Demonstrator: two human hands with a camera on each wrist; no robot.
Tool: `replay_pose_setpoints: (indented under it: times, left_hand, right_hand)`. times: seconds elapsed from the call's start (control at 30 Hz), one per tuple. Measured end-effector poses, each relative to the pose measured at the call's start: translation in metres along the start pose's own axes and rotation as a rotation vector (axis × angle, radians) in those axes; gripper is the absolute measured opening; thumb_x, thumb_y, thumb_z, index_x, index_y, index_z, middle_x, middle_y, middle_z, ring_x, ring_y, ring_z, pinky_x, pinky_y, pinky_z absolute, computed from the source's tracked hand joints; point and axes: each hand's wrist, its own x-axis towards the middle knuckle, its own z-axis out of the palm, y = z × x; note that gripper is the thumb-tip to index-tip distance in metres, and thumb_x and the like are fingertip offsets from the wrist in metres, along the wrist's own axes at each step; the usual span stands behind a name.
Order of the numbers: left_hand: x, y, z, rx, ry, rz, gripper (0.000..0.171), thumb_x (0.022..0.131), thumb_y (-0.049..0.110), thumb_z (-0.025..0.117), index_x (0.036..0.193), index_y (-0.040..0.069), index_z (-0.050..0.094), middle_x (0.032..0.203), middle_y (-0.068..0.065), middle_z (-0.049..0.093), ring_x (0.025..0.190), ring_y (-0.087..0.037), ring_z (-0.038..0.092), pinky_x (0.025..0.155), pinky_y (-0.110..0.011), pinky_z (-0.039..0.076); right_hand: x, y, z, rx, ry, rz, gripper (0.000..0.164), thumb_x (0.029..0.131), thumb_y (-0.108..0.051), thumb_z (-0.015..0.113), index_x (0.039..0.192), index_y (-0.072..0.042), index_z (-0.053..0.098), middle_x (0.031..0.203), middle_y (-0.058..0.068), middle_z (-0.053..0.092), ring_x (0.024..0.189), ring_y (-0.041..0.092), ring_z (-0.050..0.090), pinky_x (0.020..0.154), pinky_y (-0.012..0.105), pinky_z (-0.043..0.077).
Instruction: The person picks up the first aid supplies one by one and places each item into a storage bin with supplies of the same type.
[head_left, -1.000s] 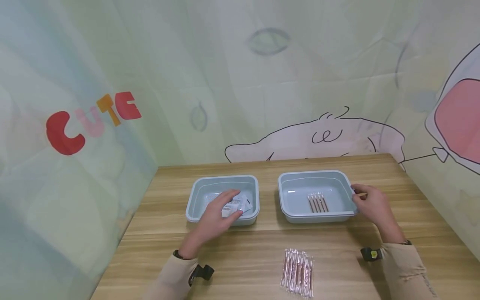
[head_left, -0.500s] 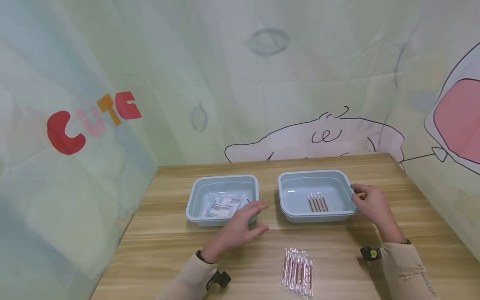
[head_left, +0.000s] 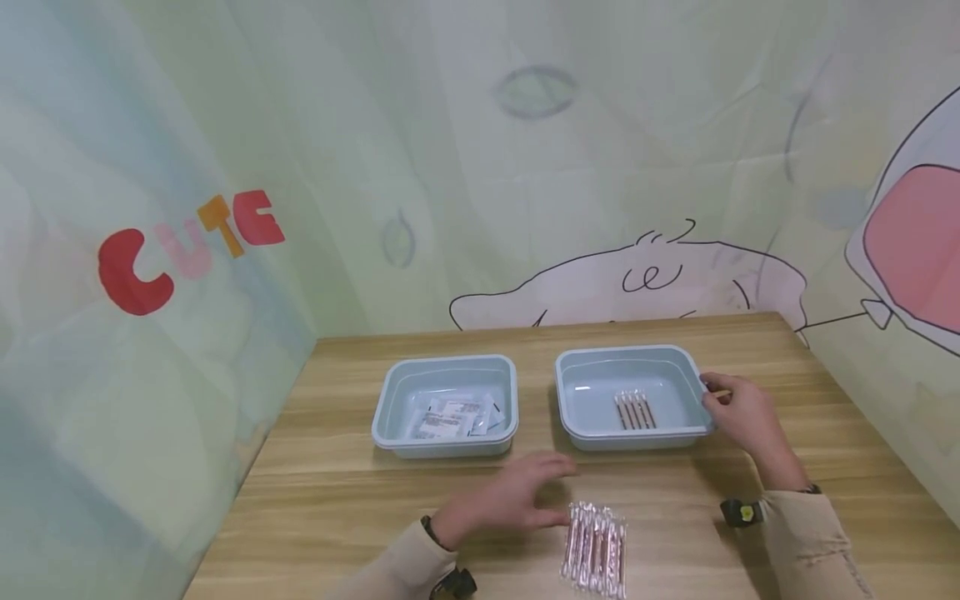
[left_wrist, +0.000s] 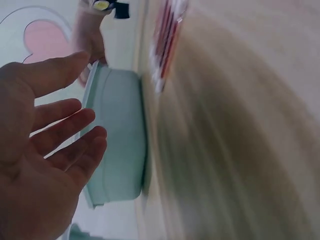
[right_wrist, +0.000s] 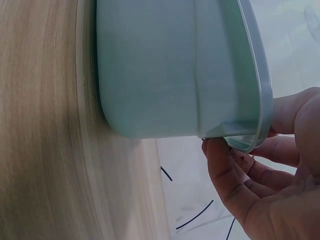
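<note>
Cotton swabs (head_left: 595, 550) in clear wrap lie on the table (head_left: 315, 517), at its near middle. The left tray (head_left: 450, 375) had the left hand (head_left: 513, 497) over it a second ago; that hand is now just left of the swabs, which seems to shift its work onto them. Its fingers and thumb stand apart, though blur leaves contact unsure. The right tray (head_left: 615, 368) is pinched at its right rim by the right hand (head_left: 746, 412), as before. The sachets (head_left: 450, 417) now show uncovered.
</note>
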Motion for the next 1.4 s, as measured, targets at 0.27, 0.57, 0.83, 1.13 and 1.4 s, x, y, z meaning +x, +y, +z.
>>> replay_pose_setpoints:
  times: [0.27, 0.57, 0.83, 1.13, 1.4]
  left_hand:
    - [0.005, 0.007, 0.011, 0.032, -0.032, 0.055, 0.059, 0.086, 0.037, 0.072, 0.136, 0.011, 0.054, 0.138, -0.002, 0.056, 0.129, -0.013, 0.051, 0.11, -0.026, 0.04]
    - [0.01, 0.007, 0.017, 0.061, -0.053, 0.084, 0.057, 0.086, 0.035, 0.072, 0.134, 0.011, 0.054, 0.136, -0.001, 0.057, 0.126, -0.012, 0.052, 0.11, -0.023, 0.039]
    - [0.012, 0.008, 0.02, 0.08, -0.08, 0.108, 0.056, 0.086, 0.034, 0.072, 0.134, 0.011, 0.054, 0.134, 0.0, 0.058, 0.126, -0.011, 0.052, 0.109, -0.022, 0.038]
    - [0.016, 0.009, 0.023, 0.09, -0.104, 0.127, 0.051, 0.085, 0.026, 0.074, 0.131, 0.012, 0.057, 0.133, 0.002, 0.06, 0.125, -0.009, 0.052, 0.111, -0.02, 0.036]
    - [0.016, 0.009, 0.023, 0.093, -0.145, 0.137, 0.047, 0.087, 0.024, 0.072, 0.131, 0.013, 0.059, 0.133, 0.004, 0.06, 0.126, -0.007, 0.051, 0.111, -0.019, 0.035]
  right_hand:
    - [0.0, 0.001, 0.002, -0.007, 0.027, -0.024, 0.043, 0.095, -0.013, 0.048, 0.133, 0.007, 0.053, 0.125, 0.03, 0.057, 0.106, 0.044, 0.06, 0.078, 0.047, 0.059]
    - [-0.001, 0.0, 0.002, -0.001, 0.011, -0.003, 0.044, 0.096, -0.013, 0.047, 0.136, 0.006, 0.05, 0.128, 0.03, 0.054, 0.109, 0.045, 0.058, 0.08, 0.047, 0.058]
    - [-0.001, -0.001, 0.0, -0.001, 0.004, -0.002, 0.043, 0.096, -0.012, 0.049, 0.135, 0.006, 0.051, 0.127, 0.031, 0.055, 0.109, 0.046, 0.059, 0.08, 0.049, 0.058]
    - [0.0, 0.001, 0.0, -0.006, 0.001, -0.007, 0.044, 0.097, -0.014, 0.048, 0.136, 0.005, 0.051, 0.127, 0.03, 0.055, 0.108, 0.045, 0.059, 0.079, 0.047, 0.059]
    - [0.0, 0.0, -0.001, -0.007, -0.008, 0.001, 0.045, 0.097, -0.015, 0.048, 0.136, 0.005, 0.05, 0.127, 0.03, 0.055, 0.108, 0.044, 0.059, 0.076, 0.044, 0.06]
